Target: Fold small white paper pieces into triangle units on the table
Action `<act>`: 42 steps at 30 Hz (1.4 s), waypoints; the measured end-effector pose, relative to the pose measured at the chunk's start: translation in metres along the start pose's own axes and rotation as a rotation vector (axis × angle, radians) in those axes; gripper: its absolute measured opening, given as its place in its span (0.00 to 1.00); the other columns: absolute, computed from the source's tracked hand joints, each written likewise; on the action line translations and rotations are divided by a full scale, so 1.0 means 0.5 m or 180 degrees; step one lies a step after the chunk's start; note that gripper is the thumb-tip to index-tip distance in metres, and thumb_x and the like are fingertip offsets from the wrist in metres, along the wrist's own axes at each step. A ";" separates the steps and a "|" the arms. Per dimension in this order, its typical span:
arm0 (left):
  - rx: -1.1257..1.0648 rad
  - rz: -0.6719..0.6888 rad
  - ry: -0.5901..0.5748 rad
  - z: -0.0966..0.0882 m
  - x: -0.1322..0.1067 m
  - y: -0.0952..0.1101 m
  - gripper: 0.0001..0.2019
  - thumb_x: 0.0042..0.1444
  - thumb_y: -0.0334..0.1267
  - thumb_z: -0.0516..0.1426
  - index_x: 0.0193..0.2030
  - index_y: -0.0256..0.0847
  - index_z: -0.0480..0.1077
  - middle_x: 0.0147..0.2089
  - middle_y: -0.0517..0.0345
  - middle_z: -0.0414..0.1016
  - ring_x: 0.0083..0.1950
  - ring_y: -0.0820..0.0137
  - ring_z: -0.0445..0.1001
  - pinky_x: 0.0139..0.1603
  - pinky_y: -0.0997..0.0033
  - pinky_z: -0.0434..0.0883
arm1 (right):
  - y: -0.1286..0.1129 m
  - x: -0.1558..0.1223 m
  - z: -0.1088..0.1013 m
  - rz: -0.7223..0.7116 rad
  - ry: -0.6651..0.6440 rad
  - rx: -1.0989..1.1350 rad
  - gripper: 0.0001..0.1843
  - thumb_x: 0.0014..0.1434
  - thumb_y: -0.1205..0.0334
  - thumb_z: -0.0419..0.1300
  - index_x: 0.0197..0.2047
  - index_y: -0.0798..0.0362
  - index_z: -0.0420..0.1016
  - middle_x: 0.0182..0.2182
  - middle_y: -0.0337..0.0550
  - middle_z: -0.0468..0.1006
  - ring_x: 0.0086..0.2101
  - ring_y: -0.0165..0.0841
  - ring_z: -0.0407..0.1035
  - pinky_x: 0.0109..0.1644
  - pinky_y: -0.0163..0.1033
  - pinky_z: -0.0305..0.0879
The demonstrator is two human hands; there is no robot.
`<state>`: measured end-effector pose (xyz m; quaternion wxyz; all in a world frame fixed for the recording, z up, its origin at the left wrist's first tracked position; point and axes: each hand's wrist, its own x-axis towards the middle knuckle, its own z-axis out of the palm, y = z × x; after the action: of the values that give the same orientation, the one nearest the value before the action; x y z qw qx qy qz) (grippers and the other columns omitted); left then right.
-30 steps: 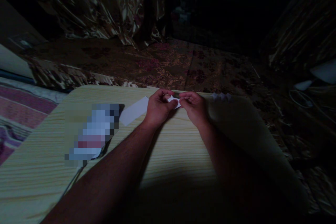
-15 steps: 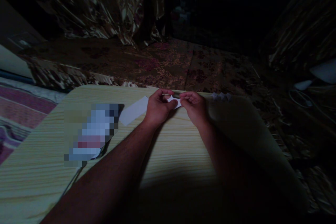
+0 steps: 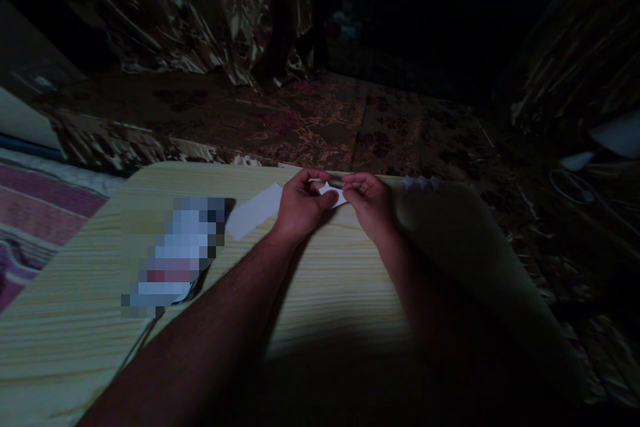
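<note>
A small white folded piece of paper [image 3: 338, 198] with pointed corners is held between my two hands near the far edge of the table. My left hand [image 3: 306, 203] pinches it, the thumb lying on top. At its right end, my right hand [image 3: 369, 199] grips the paper between thumb and fingers. A flat white sheet of paper [image 3: 255, 211] lies just left of my left hand. Beyond my right hand, three small pale star-like paper shapes [image 3: 421, 184] sit in a row at the table's far edge.
On the left of the wood-grain table [image 3: 330, 293] lies a pixelated device [image 3: 175, 253] with a cable [image 3: 134, 347]. Behind is a bench with a patterned brown cover [image 3: 300, 113]. A white cable [image 3: 570, 187] lies at far right; striped bedding [image 3: 45, 213] is at left.
</note>
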<state>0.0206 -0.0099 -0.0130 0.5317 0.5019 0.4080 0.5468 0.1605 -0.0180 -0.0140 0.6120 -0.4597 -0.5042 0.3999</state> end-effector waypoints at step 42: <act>0.0104 -0.0090 0.0008 0.003 -0.003 0.006 0.19 0.39 0.35 0.67 0.40 0.40 0.70 0.23 0.65 0.70 0.20 0.77 0.64 0.22 0.77 0.62 | 0.005 0.000 0.002 -0.0105 -0.0048 -0.0285 0.07 0.49 0.63 0.63 0.33 0.53 0.72 0.27 0.37 0.76 0.29 0.29 0.70 0.35 0.35 0.66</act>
<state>0.0214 -0.0119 -0.0101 0.5305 0.5040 0.4247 0.5331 0.1596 -0.0174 -0.0166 0.5935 -0.4752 -0.5337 0.3702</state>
